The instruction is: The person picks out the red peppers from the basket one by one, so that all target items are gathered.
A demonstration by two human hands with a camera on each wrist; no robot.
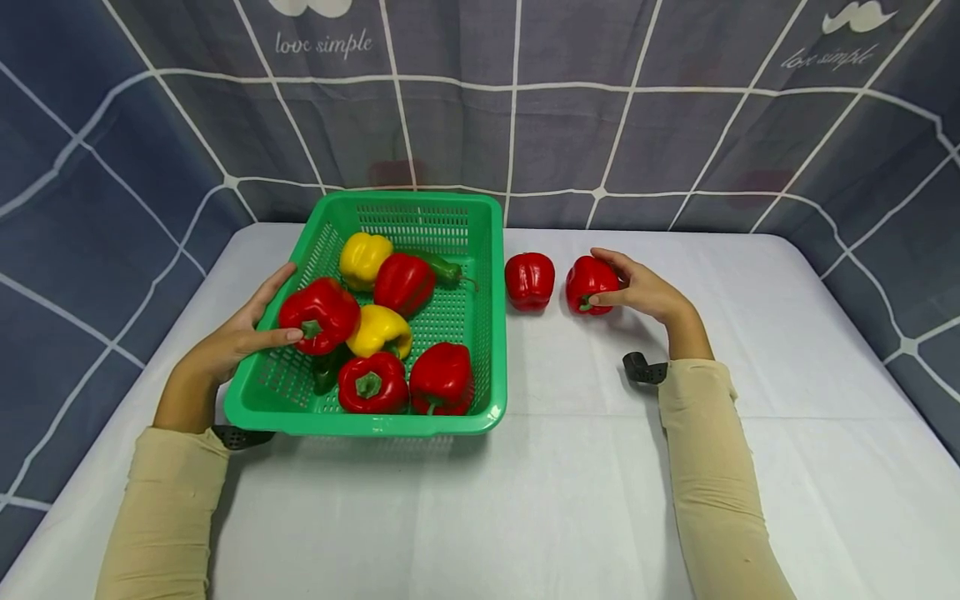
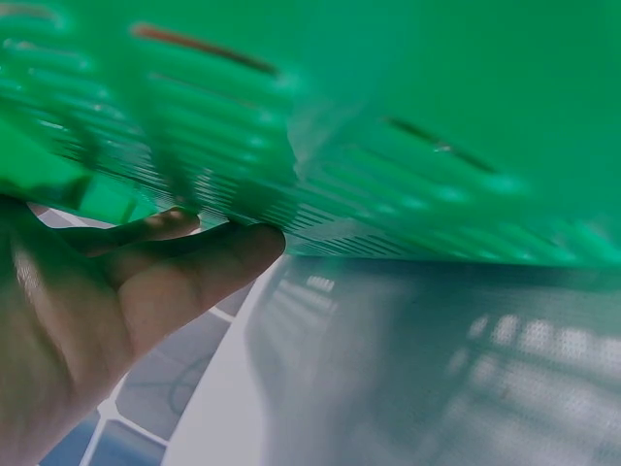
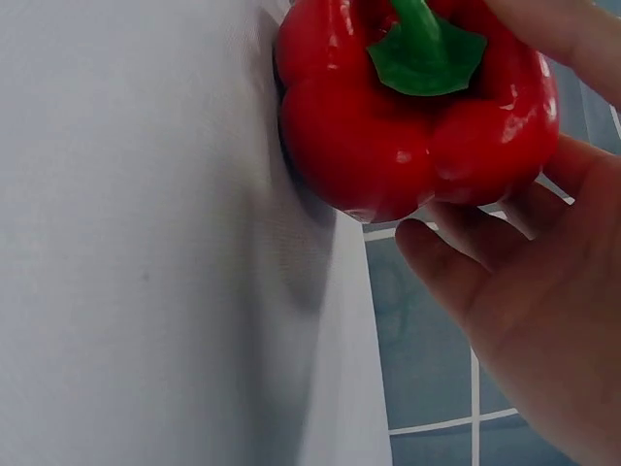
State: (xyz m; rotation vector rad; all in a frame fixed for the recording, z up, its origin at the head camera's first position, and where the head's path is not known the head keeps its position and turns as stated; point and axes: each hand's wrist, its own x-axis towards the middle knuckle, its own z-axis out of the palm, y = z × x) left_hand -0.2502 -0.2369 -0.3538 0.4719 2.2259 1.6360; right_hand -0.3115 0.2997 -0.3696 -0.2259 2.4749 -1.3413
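My left hand [image 1: 236,342] holds the left side of a green plastic basket [image 1: 492,333]. Its thumb reaches over the rim beside a red bell pepper [image 1: 330,310], while the other fingers [image 2: 209,282] lie against the basket's slotted outside in the left wrist view. To the right of the basket, my right hand [image 1: 645,290] grips another red bell pepper [image 1: 583,283] between thumb and fingers. That pepper's green stem [image 3: 422,49] faces the right wrist camera, and its side is close to the white cloth. One more red bell pepper [image 1: 529,282] lies between it and the basket.
Inside the basket are several red bell peppers, two yellow bell peppers [image 1: 365,260] and a long green pepper [image 1: 438,267]; a dark green one [image 1: 328,371] is partly hidden. A grey checked curtain [image 1: 562,142] borders the white table [image 1: 555,500].
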